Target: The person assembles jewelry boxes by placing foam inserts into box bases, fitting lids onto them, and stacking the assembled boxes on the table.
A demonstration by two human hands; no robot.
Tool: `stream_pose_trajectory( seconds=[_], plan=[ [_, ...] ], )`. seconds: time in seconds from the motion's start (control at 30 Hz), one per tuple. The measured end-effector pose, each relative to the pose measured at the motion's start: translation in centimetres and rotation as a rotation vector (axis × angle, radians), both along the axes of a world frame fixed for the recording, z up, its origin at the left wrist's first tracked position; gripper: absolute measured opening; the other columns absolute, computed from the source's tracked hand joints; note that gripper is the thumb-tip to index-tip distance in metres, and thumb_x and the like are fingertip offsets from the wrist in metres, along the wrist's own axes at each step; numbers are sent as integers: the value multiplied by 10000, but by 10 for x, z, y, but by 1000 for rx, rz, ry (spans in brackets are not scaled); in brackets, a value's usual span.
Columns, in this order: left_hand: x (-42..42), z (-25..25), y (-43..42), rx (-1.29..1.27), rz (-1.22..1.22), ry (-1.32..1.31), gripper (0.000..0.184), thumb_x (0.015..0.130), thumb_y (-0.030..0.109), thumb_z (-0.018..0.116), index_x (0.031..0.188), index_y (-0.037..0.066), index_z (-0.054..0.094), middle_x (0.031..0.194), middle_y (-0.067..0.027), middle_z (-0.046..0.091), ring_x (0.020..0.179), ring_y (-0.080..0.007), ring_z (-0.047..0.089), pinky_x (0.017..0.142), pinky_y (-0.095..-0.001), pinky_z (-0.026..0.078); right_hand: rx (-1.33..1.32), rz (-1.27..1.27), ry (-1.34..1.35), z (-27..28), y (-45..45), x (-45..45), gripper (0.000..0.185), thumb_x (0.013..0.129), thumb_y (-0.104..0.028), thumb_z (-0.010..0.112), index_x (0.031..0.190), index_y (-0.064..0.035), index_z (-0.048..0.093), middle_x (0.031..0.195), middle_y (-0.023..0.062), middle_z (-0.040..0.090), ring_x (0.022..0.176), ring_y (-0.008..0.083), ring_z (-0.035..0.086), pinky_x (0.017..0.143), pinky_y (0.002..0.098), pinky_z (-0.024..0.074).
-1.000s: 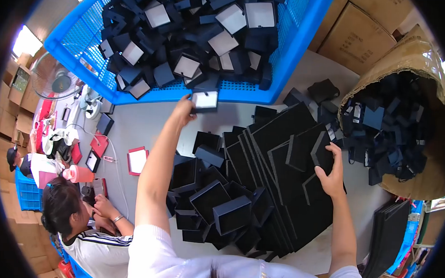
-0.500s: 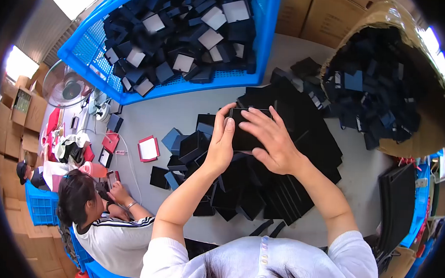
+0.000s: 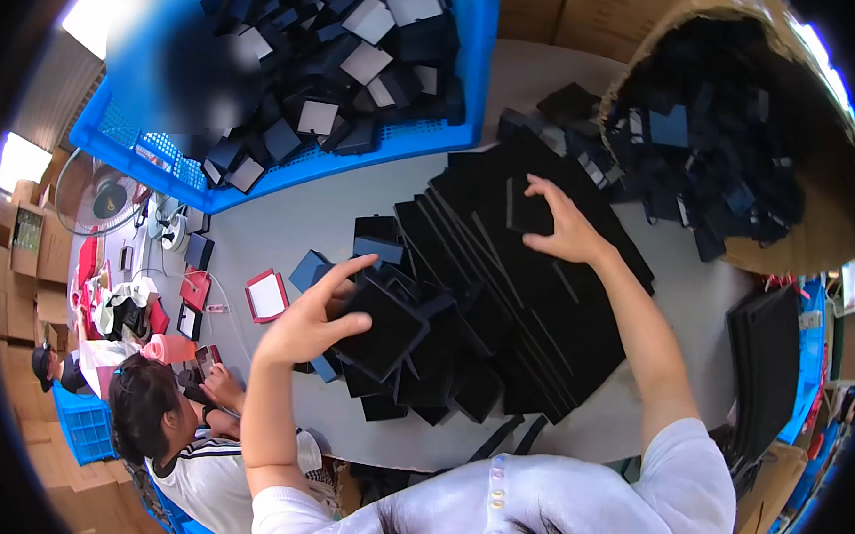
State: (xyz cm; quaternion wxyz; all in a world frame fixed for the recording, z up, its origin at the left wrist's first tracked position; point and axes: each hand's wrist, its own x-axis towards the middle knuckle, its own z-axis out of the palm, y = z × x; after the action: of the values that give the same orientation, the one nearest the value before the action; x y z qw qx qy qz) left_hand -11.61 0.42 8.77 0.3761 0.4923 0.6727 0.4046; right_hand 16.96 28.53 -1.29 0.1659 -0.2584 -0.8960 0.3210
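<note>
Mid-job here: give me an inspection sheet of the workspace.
Surface: grey tabletop, bare patch right of the black sheets.
Job's things: dark boxes heaped left of the stacked sheets.
Clutter: red box, pink bottle at left.
Grippers: bare hands; left hand at a heaped box, right hand with thumb and fingers about a small black piece; both grips unclear.
Cables: thin white cable at the table's left.
Surroundings: blue crate and cardboard container, both holding dark items; co-worker at left.

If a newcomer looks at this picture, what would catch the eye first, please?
Probably the big blue crate at the upper left, heaped with dark boxes. Next, perhaps, the open cardboard carton at the upper right, with many dark pieces inside. Near the centre, the left hand is at a jumble of black boxes, the right hand over stacked black sheets.
</note>
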Motion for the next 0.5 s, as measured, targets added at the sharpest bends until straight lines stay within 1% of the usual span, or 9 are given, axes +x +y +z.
stream_pose_trajectory(
  seconds=[0.07, 0.13, 0.2, 0.27, 0.3, 0.37, 0.4, 0.47, 0.5],
  plan=[
    [-45, -11, 18, -65, -207, -73, 660, 844, 270, 705, 1423, 135, 419, 1182, -115, 598, 1048, -222, 592, 905, -364, 481, 40, 107, -75, -12, 10, -6, 656, 687, -194, 774, 1236, -104, 427, 1408, 185, 411, 1329, 366, 380, 1089, 442, 320],
    [-99, -42, 71, -165, 219, -210, 656, 875, 433, 638, 1394, 85, 440, 1238, -170, 577, 1063, -286, 612, 889, -419, 509, 31, 116, -51, -15, 12, -10, 641, 675, -192, 783, 1212, -91, 446, 1364, 179, 445, 1302, 365, 404, 1069, 443, 335],
    [-159, -103, 132, -172, 611, -411, 680, 880, 527, 588, 1340, 40, 472, 1253, -194, 560, 1024, -326, 632, 854, -459, 530, 29, 32, 28, -18, 17, -12, 631, 653, -178, 796, 1181, -75, 468, 1303, 174, 475, 1254, 370, 437, 1045, 439, 357],
    [-199, -163, 184, -256, 839, -322, 673, 872, 558, 576, 1291, 38, 501, 1218, -207, 559, 975, -390, 634, 809, -529, 533, 80, 38, 78, -17, 12, -11, 622, 630, -161, 807, 1151, -57, 484, 1255, 174, 490, 1215, 373, 461, 1029, 425, 380],
    [-213, -181, 206, -243, 840, -335, 673, 872, 558, 576, 1291, 38, 501, 1218, -207, 559, 975, -390, 634, 809, -529, 533, 56, 24, 87, -15, 10, -9, 628, 622, -153, 809, 1150, -52, 484, 1267, 185, 484, 1211, 375, 473, 1012, 414, 402],
    [-235, -214, 241, -353, 1126, -464, 652, 879, 540, 575, 1288, 37, 499, 1158, -222, 561, 945, -438, 621, 779, -585, 521, 15, -14, 109, -12, 6, -1, 662, 601, -167, 818, 1157, -50, 478, 1286, 196, 475, 1207, 379, 487, 1004, 427, 408],
    [-251, -237, 255, -292, 1219, -539, 624, 869, 537, 595, 1234, 36, 526, 1137, -239, 545, 942, -468, 608, 762, -622, 507, 4, -42, 109, -10, 5, 4, 677, 591, -174, 822, 1160, -51, 476, 1296, 199, 470, 1206, 383, 489, 1002, 433, 408],
    [-267, -265, 266, -269, 1188, -545, 472, 873, 405, 618, 1104, -2, 559, 1054, -225, 585, 869, -399, 642, 698, -548, 555, -10, -63, 105, -10, 5, 17, 667, 602, -186, 785, 1174, -51, 469, 1317, 203, 471, 1209, 387, 489, 1012, 440, 394],
    [-295, -287, 271, -349, 1096, -640, 370, 861, 316, 605, 1033, -8, 560, 970, -200, 597, 801, -352, 648, 643, -485, 570, -43, -80, 144, -6, 6, 21, 652, 614, -191, 757, 1182, -51, 467, 1326, 205, 473, 1213, 383, 488, 1018, 436, 385]
  ],
)
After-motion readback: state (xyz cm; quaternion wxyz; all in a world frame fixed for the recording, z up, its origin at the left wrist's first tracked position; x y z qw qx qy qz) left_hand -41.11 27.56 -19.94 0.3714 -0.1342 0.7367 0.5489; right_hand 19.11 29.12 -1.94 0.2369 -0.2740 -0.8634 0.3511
